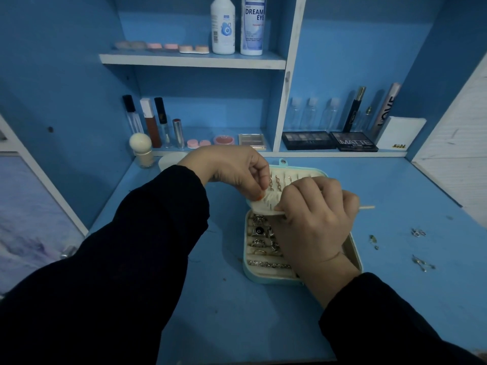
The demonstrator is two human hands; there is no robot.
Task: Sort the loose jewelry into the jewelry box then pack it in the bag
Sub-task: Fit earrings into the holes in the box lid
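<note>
A small teal jewelry box (249, 271) lies open on the blue desk, with rings and a chain in its cream slots. A cream earring panel (266, 204) with chains and studs stands above its base. My left hand (232, 169) pinches the panel's left edge. My right hand (313, 219) grips the panel's lower right edge and covers the right half of the box. Loose earrings (419, 233) lie on the desk to the right, with more small pieces (423, 263) nearer me. No bag is in view.
A thin wooden stick (367, 207) pokes out beside my right hand. Makeup palettes (308, 140), small bottles, lipsticks and a powder puff (141, 144) line the back shelf. Two tall white bottles (222, 25) stand on the upper shelf. A white panel (458, 164) borders the right.
</note>
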